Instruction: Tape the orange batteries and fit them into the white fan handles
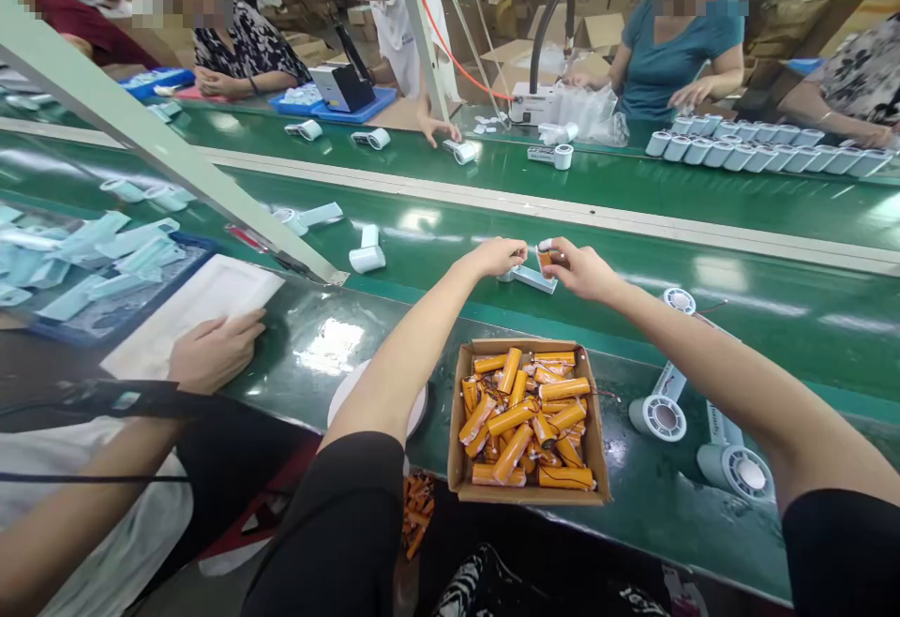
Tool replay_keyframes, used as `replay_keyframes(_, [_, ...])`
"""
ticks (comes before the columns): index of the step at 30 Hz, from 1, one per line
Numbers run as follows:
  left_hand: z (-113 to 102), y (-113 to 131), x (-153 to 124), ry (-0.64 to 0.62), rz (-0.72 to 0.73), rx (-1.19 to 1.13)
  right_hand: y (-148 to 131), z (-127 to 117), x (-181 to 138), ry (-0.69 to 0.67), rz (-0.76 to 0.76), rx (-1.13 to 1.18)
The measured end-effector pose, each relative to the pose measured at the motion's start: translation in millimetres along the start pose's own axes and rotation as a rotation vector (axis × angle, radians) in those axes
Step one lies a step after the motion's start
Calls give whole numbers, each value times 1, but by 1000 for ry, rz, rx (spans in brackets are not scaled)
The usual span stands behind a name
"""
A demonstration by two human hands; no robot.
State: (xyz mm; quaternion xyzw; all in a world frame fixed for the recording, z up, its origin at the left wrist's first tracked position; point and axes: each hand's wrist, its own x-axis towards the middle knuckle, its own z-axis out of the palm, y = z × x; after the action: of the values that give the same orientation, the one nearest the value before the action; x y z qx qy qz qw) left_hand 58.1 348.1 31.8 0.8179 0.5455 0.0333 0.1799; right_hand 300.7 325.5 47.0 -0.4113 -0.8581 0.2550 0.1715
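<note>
One orange cylinder (544,261) is pinched between the right hand's (577,270) thumb and fingers; the left hand (502,257), just beside it, has its fingertips drawn together, and whether they grip anything cannot be determined. A pale-blue housing (534,278) lies beneath on the green belt (428,242). Nearer the person, an open carton (531,496) holds similar cylinders (511,454).
</note>
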Motion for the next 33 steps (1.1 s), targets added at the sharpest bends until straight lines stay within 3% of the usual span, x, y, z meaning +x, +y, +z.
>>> replay_keyframes(7, [17, 8, 6, 52, -40, -60, 13, 19, 0, -152, 53, -398])
replay_keyframes(10, [20, 14, 7, 66, -74, -76, 5, 22, 6, -282, 69, -562])
replay_keyframes(14, [22, 25, 3, 92, -116, -88, -15, 25, 25, -399, 108, -618])
replay_keyframes(17, [18, 42, -1, 128, -135, -94, -30, 16, 33, -395, 149, -614])
replay_keyframes(20, [4, 62, -18, 214, -123, -95, -41, -4, 18, -321, 182, -623])
replay_keyframes(22, [-4, 67, -53, 289, -88, -97, -46, -18, -10, -207, 167, -578])
replay_keyframes(25, [4, 45, -152, 349, -34, -102, -50, -29, -79, -38, 47, -360])
replay_keyframes(28, [37, -3, -279, 287, -81, -59, -57, -24, -160, 49, -94, -114])
replay_keyframes(30, [63, -32, -348, 230, -145, 13, -66, -12, -202, 106, -139, 21])
replay_keyframes(33, [92, -50, -400, 160, -230, 31, -79, 11, -226, 154, -159, 91])
